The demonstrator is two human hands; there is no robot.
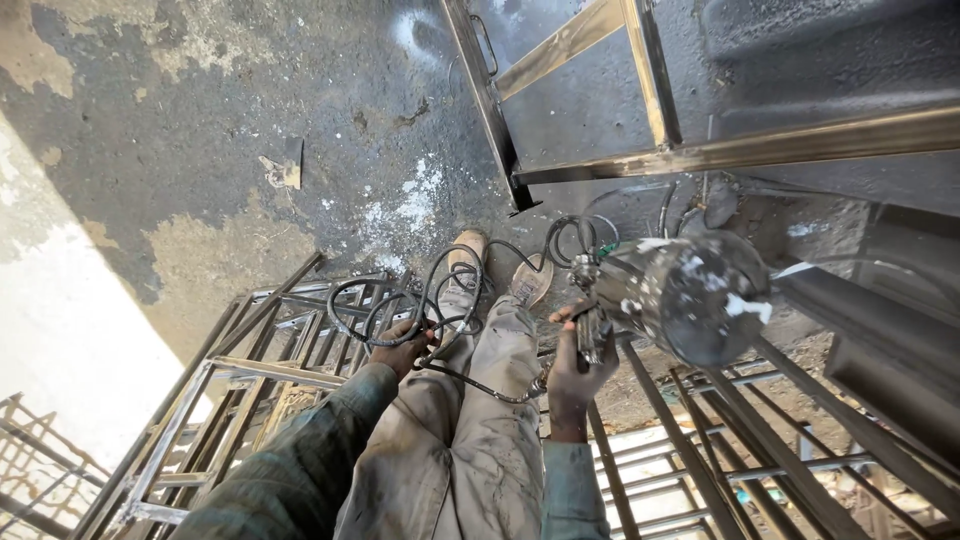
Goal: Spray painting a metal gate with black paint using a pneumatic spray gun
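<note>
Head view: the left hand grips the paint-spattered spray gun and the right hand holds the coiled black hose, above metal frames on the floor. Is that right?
Not quite: the hands are swapped. The head view shows the right hand gripping the paint-spattered spray gun, while the left hand holds the coiled black hose. The metal frames do lie on the floor below.

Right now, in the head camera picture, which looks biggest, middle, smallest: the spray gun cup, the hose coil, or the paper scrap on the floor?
1. Spray gun cup, though nearness to the camera inflates it.
2. Hose coil.
3. Paper scrap.
</note>
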